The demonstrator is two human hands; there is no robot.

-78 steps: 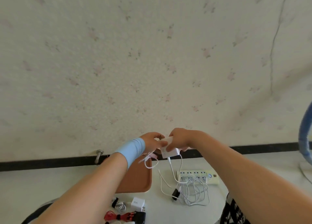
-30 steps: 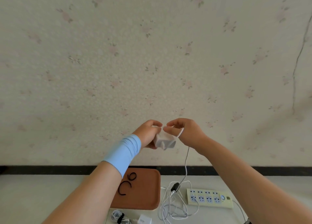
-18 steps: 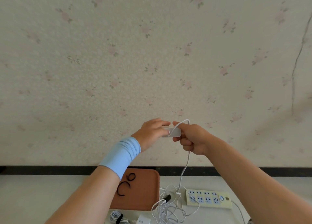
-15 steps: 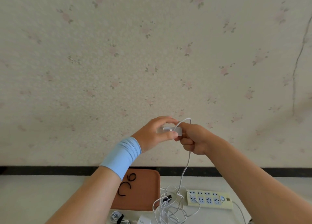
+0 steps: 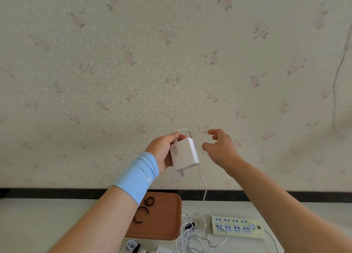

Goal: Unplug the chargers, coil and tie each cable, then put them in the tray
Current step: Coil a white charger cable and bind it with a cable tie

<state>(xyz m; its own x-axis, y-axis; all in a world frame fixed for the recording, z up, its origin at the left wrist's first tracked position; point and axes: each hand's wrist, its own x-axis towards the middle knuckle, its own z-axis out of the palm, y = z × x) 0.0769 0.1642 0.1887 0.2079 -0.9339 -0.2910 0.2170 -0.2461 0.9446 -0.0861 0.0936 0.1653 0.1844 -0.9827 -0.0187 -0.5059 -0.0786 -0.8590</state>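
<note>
The right hand (image 5: pixel 221 148) has just let go of the cable (image 5: pixel 206 188), its grip now wide and empty. The left hand (image 5: pixel 162 149) grips the charger (image 5: pixel 183 153), raised above the tray (image 5: pixel 167 214). Coiling looks barely begun, with most of the cable loose on the bench (image 5: pixel 57 214).

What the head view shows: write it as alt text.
A left hand grips a white charger before floral wallpaper; the open right hand hovers beside it, not touching. The charger's white cable hangs to a tangle on the table between a brown tray and a power strip.
</note>
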